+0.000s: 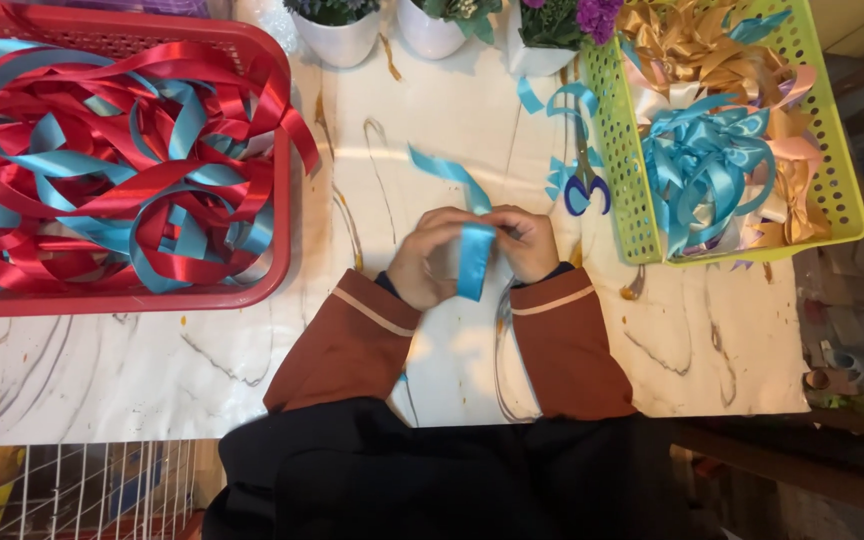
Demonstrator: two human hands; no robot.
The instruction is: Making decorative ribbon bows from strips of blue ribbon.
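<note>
I see both hands brought together over the middle of the marble table (202, 370), working one light blue ribbon (474, 255). My left hand (430, 258) is curled closed, its fingers pinching the ribbon's left side; my right hand (527, 243) is closed the same way on the right side, thumb and fingers pressed to the band. Between the two hands the ribbon hangs as a folded loop pointing toward me, and a loose tail runs up and to the left from the grip, lying free above the table. Both sleeves are rust-brown with a pale stripe near the cuff. To the left stands a red basket (282, 250) heaped with red and blue ribbon lengths, well apart from my hands. To the right is a green basket (617, 170) holding finished bows in blue, gold and pink. Just beside its left wall lie blue-handled scissors (585, 180), with short blue ribbon scraps (542, 100) near them. Along the table's far edge stand white pots (340, 40) with plants, one with purple flowers. A white wire rack (82, 490) shows at lower left, below the table edge.
</note>
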